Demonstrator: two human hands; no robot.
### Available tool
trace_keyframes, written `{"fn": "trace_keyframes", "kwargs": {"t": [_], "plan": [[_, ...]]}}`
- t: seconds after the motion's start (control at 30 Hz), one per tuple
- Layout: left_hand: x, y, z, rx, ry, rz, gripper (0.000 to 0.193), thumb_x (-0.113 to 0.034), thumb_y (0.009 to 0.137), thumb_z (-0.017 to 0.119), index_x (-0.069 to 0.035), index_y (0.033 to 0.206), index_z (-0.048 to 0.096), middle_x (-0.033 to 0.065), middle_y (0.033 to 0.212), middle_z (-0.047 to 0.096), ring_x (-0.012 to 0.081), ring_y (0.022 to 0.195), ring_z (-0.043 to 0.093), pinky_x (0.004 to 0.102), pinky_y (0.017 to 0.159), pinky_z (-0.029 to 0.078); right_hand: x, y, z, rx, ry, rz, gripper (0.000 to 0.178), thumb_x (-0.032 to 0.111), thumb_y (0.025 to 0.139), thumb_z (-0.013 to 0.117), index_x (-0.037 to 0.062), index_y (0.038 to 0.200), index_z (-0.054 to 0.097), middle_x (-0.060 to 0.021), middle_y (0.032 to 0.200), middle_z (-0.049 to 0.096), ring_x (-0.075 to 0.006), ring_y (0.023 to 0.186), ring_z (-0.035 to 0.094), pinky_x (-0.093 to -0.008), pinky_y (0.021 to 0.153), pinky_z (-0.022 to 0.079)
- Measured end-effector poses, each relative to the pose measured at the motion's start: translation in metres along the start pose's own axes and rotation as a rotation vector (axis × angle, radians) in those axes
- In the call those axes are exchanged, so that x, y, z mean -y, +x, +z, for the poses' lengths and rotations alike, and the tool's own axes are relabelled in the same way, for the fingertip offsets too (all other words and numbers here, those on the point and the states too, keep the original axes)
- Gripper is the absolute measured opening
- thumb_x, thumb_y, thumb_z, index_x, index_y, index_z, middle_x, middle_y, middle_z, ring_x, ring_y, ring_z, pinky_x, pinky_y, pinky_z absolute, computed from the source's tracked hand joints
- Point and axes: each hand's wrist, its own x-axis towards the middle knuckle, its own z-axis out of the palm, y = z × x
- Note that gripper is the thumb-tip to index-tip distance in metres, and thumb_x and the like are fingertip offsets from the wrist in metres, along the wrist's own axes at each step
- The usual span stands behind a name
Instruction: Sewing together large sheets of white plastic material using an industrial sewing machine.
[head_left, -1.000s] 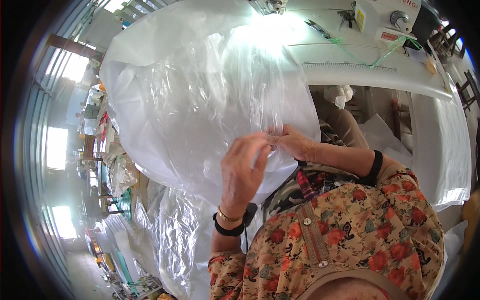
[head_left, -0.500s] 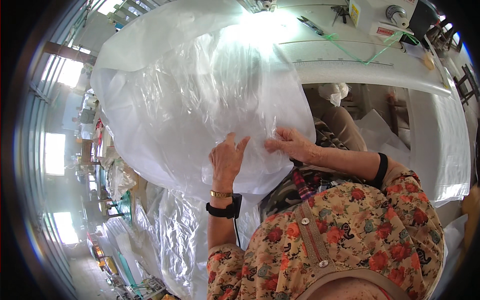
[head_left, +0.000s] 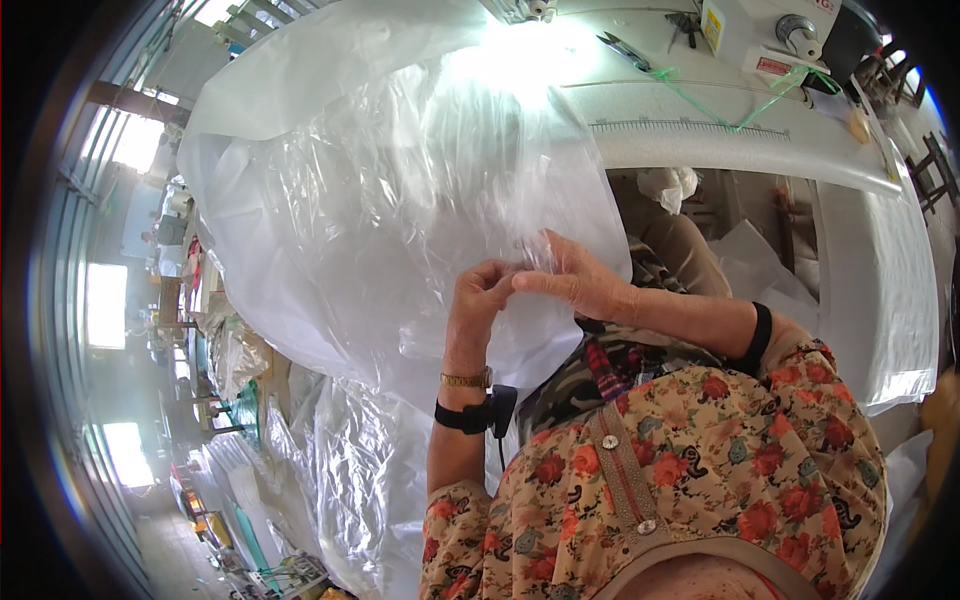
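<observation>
A large clear plastic sheet [head_left: 350, 210], wrinkled and shiny, lies over a whitish translucent sheet [head_left: 250, 290] that spreads across the worktop and hangs toward my lap. Near the sheets' front right part my two hands meet. My left hand [head_left: 482, 298] is closed in a pinch, its fingertips against the film beside my right thumb. My right hand [head_left: 580, 278] has its thumb stretched toward the left fingertips, and its other fingers are at the clear plastic, which appears gathered between thumb and fingers. Exactly what lies between the fingertips is partly hidden.
Beyond the sheets a bright lamp glares under a machine head [head_left: 525, 10]. Thread snips [head_left: 625, 50], green string [head_left: 700, 100] and a white sewing machine body [head_left: 765, 35] are at the back right. Crumpled plastic [head_left: 360, 470] hangs at the left; white sheeting [head_left: 880, 290] hangs at the right.
My left hand has moved right and up to meet my right hand, its spread fingers closing into a pinch. The right hand has turned slightly, thumb now reaching left.
</observation>
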Motion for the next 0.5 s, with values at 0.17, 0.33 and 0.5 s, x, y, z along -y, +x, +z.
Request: {"fn": "trace_keyframes", "kwargs": {"t": [0.17, 0.33, 0.5], "plan": [[0.002, -0.005, 0.004, -0.094, 0.096, 0.113, 0.011, -0.013, 0.087, 0.071, -0.002, 0.090, 0.071, -0.0026, 0.081, 0.061, 0.0052, 0.071, 0.053, 0.0199, 0.064, 0.042, -0.020, 0.004, 0.003, -0.088, 0.110, 0.026, 0.036, 0.026, 0.091, 0.068, -0.0025, 0.110, 0.056, -0.0086, 0.091, 0.064, -0.0116, 0.078, 0.061, -0.0264, 0.067, 0.049], [0.000, -0.009, -0.008, -0.315, -0.073, 0.135, 0.008, -0.007, 0.088, 0.068, 0.000, 0.085, 0.067, 0.0022, 0.076, 0.063, 0.0073, 0.074, 0.058, 0.0195, 0.067, 0.044, -0.010, -0.004, 0.008, -0.120, 0.393, 0.081, 0.016, 0.014, 0.098, 0.057, 0.0002, 0.105, 0.058, -0.0059, 0.077, 0.065, -0.0122, 0.071, 0.063, -0.0263, 0.064, 0.052], [-0.022, -0.016, -0.005, -0.456, -0.255, 0.181, 0.011, -0.009, 0.093, 0.060, -0.004, 0.084, 0.056, -0.0011, 0.066, 0.053, 0.0066, 0.061, 0.053, 0.0200, 0.058, 0.045, -0.016, -0.007, 0.000, -0.088, 0.320, -0.005, 0.017, 0.018, 0.098, 0.058, 0.0021, 0.093, 0.059, -0.0020, 0.074, 0.062, -0.0095, 0.065, 0.060, -0.0252, 0.062, 0.050]]}}
